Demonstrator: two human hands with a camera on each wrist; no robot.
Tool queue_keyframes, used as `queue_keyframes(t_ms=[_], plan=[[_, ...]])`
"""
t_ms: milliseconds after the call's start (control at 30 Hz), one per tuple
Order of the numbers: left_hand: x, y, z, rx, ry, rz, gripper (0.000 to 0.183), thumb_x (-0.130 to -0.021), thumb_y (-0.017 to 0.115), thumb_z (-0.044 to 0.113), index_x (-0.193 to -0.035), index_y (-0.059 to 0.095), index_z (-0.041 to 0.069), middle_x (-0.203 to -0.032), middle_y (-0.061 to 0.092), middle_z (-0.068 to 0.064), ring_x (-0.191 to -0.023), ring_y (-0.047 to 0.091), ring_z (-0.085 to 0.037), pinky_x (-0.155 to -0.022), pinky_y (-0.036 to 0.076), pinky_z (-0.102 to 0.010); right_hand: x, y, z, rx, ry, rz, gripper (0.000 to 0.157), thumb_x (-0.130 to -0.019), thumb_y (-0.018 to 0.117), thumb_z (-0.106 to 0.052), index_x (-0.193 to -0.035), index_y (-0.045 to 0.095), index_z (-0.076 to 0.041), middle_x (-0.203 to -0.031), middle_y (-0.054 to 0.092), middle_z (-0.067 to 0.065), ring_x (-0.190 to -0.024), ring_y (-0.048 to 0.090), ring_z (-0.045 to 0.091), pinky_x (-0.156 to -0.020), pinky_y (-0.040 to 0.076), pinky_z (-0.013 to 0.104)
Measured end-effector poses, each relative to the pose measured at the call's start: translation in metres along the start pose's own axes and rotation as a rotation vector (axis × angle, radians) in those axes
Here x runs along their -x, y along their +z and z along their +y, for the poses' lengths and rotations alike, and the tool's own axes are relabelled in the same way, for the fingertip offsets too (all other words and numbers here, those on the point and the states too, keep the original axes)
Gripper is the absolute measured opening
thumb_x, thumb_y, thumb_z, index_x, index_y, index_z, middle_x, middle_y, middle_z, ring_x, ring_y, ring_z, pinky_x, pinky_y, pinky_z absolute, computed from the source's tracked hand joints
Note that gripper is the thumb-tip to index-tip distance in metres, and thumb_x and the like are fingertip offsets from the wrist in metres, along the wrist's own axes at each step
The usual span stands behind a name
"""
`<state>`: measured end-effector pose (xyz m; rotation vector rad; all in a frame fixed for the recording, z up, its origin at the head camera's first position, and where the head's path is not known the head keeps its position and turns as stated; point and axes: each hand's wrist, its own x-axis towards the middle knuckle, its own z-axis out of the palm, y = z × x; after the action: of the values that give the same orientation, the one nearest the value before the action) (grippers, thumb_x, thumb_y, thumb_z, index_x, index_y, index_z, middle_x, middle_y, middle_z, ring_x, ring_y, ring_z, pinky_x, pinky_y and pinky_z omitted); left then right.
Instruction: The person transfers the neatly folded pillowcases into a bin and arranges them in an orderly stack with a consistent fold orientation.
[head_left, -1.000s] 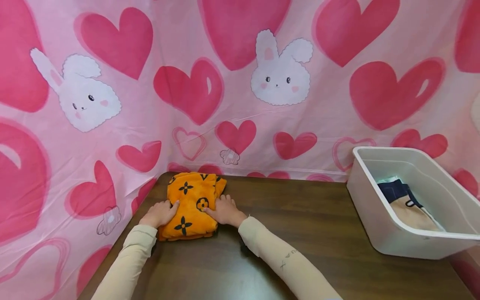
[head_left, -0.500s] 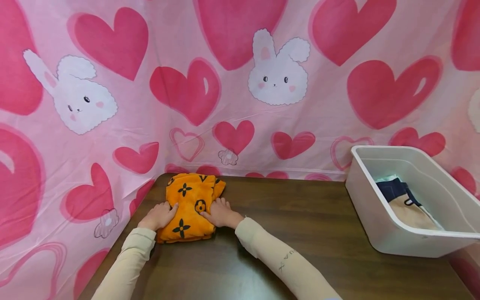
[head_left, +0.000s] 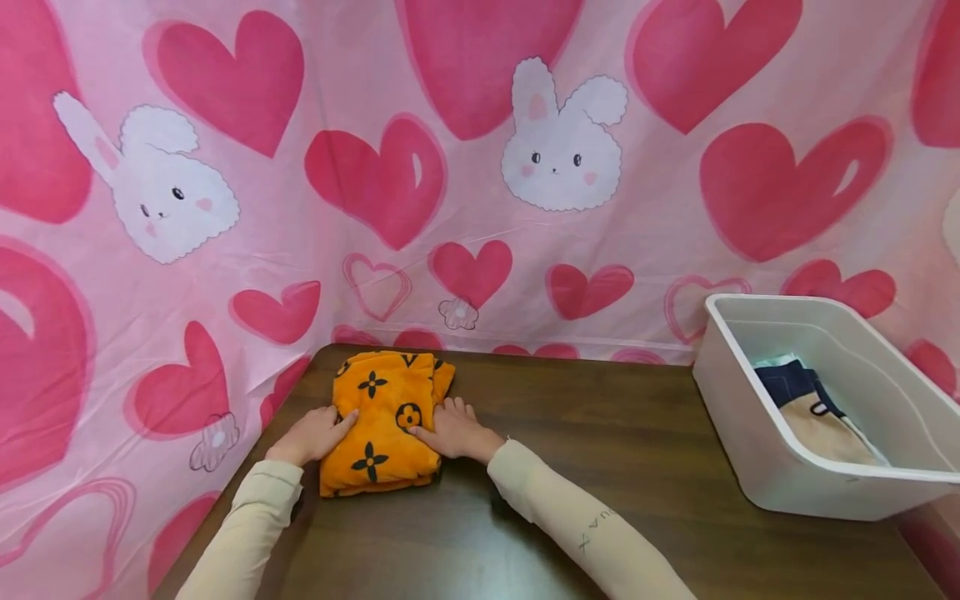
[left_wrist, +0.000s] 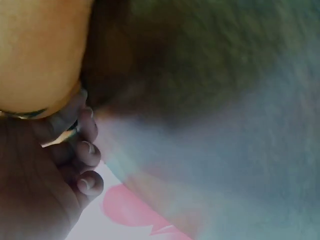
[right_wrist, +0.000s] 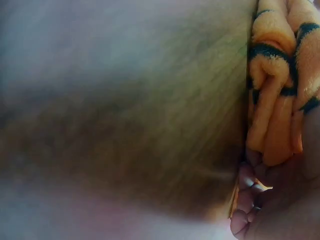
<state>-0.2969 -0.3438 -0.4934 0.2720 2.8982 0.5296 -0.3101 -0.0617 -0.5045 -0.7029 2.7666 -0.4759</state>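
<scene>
A folded orange fleece cloth with black flower shapes lies at the table's far left. My left hand grips its left side, thumb on top. On the opposite side my right hand holds it the same way, the thumb over the top layer. In the left wrist view, the fingers curl at the cloth's lower edge, close to the tabletop. Several stacked folds of the cloth show in the right wrist view, with the right fingers tucked at their bottom.
A pale grey plastic bin stands at the table's right. Inside it lies a navy and beige folded garment. Pink heart-and-bunny fabric hangs behind and to the left of the brown wooden table.
The orange cloth has slid slightly toward the near side of the table, with both hands holding its sides throughout. The bin and its contents have stayed put.
</scene>
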Motion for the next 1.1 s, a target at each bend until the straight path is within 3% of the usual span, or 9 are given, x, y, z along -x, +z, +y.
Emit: queue_keyframes(t_ms=[67,133,233,333,500,800,933,1100], plan=[[-0.001,0.003,0.001,-0.038,0.013,0.019,0.077,-0.107,0.035,0.053,-0.129,0.052,-0.019,-0.120,0.062,-0.033,-0.109,0.059,-0.049,-0.102,0.042,-0.062,0.001,0.000,0.001,-0.001,-0.019,-0.001,0.061,-0.102,0.040,-0.063,-0.104,0.063,-0.005,-0.100,0.048,0.006,-0.093,0.035,0.023,-0.080,0.028,0.034],[-0.001,0.007,0.003,-0.053,0.018,0.028,0.077,-0.108,0.033,0.051,-0.127,0.051,-0.021,-0.117,0.061,-0.033,-0.108,0.058,-0.050,-0.102,0.041,-0.063,0.001,0.001,0.001,-0.001,-0.049,-0.005,0.057,-0.104,0.040,-0.059,-0.095,0.063,-0.007,-0.100,0.049,0.006,-0.093,0.036,0.023,-0.080,0.029,0.034],[0.000,0.014,0.007,-0.056,0.032,0.042,0.072,-0.109,0.035,0.047,-0.121,0.053,-0.021,-0.105,0.061,-0.028,-0.099,0.058,-0.045,-0.098,0.044,-0.061,0.001,0.004,0.000,-0.003,-0.078,-0.010,0.052,-0.107,0.041,-0.051,-0.079,0.059,-0.011,-0.098,0.050,0.005,-0.091,0.037,0.022,-0.077,0.028,0.032],[0.003,0.019,0.009,-0.049,0.039,0.064,0.065,-0.109,0.038,0.044,-0.117,0.056,-0.018,-0.099,0.061,-0.021,-0.095,0.059,-0.039,-0.095,0.046,-0.059,0.003,0.008,-0.001,0.000,-0.075,-0.002,0.048,-0.107,0.043,-0.046,-0.076,0.056,-0.013,-0.094,0.050,0.003,-0.088,0.037,0.021,-0.074,0.027,0.031],[0.007,0.023,0.011,-0.033,0.078,0.110,0.055,-0.108,0.041,0.041,-0.109,0.060,-0.011,-0.094,0.061,-0.015,-0.090,0.059,-0.033,-0.091,0.048,-0.054,0.007,0.006,-0.003,0.063,-0.079,0.041,0.042,-0.107,0.045,-0.044,-0.082,0.056,-0.013,-0.093,0.051,0.003,-0.087,0.037,0.020,-0.074,0.027,0.031],[0.013,0.011,0.020,-0.001,0.130,0.174,0.045,-0.108,0.046,0.038,-0.099,0.061,-0.004,-0.084,0.057,-0.008,-0.077,0.055,-0.023,-0.080,0.049,-0.045,0.013,-0.001,0.004,0.156,-0.135,0.149,0.041,-0.107,0.043,-0.047,-0.090,0.058,-0.013,-0.096,0.053,0.002,-0.089,0.038,0.020,-0.078,0.031,0.031],[0.015,0.008,0.026,-0.021,0.154,0.228,0.045,-0.107,0.048,0.037,-0.096,0.060,-0.004,-0.084,0.057,-0.010,-0.078,0.055,-0.025,-0.080,0.049,-0.047,0.016,-0.006,0.006,0.169,-0.152,0.187,0.042,-0.107,0.043,-0.047,-0.093,0.059,-0.011,-0.095,0.053,0.003,-0.090,0.039,0.020,-0.079,0.033,0.032],[0.015,0.009,0.035,-0.074,0.152,0.267,0.051,-0.107,0.048,0.039,-0.105,0.059,-0.011,-0.090,0.057,-0.015,-0.084,0.054,-0.032,-0.085,0.048,-0.054,0.021,-0.012,0.010,0.199,-0.159,0.222,0.045,-0.107,0.044,-0.047,-0.105,0.062,-0.006,-0.096,0.052,0.003,-0.091,0.040,0.021,-0.080,0.034,0.032]])
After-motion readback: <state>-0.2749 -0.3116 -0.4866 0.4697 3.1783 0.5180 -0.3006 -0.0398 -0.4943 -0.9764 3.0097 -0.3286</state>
